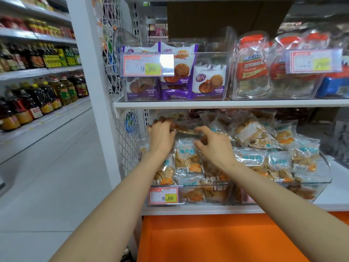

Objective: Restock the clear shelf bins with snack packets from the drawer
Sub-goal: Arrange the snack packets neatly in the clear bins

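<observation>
**Lower bin close to full as restocking goes on**

A person leans both bare arms into the lower shelf of a shop aisle, working a single brown snack packet [186,130] onto the back of a clear bin [213,195] marked 8.80. The bin is already heaped above its rim with blue-and-orange packets [251,157], some spilling to the right, so most of the filling here looks done; what remains, on this evidence, is seating the packet in hand and perhaps tidying the pile. The orange drawer [217,241] stands pulled out directly beneath the shelf. Its visible part shows no packets, though its front lies out of view, so how much stock is left cannot be told.

The left hand [162,136] reaches furthest in, palm down, fingers curled over the packet's left end and gripping it. The right hand [215,148] is held claw-like just beside it, fingertips at the packet's right end; whether it pinches the wrapper or only steadies it cannot be told. Both forearms run straight out over the drawer.

On the shelf above, a bin of purple biscuit packs [209,57] sits about half full.
</observation>
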A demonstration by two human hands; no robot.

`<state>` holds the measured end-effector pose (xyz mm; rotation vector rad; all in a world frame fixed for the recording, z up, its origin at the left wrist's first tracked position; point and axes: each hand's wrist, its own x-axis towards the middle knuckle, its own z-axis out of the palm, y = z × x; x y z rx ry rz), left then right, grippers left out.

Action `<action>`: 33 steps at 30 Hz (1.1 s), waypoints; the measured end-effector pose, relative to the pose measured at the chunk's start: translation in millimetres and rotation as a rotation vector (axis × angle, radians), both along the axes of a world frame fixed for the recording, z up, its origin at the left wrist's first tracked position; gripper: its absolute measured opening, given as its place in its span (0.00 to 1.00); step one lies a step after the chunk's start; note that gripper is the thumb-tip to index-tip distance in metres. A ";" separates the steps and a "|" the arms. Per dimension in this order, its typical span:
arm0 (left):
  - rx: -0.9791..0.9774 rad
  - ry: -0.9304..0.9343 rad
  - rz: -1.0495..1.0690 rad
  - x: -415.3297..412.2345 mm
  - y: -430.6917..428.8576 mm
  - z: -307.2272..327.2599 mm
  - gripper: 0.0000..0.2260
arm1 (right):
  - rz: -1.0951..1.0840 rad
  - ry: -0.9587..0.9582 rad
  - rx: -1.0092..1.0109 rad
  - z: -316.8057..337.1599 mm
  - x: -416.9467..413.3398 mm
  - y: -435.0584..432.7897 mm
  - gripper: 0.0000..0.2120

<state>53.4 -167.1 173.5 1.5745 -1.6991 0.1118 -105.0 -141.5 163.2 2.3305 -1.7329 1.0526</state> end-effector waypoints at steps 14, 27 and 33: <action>-0.080 -0.044 -0.578 7.4 52.0 -1.7 0.05 | 0.128 -0.723 0.157 17.6 -14.6 24.8 0.06; -0.115 -0.493 -0.452 38.8 67.3 -34.3 0.15 | 0.276 -0.421 0.281 -18.4 -6.1 22.5 0.13; -0.086 -0.632 -0.418 18.2 61.0 -41.1 0.18 | 0.130 0.149 0.009 -26.9 -7.7 26.9 0.18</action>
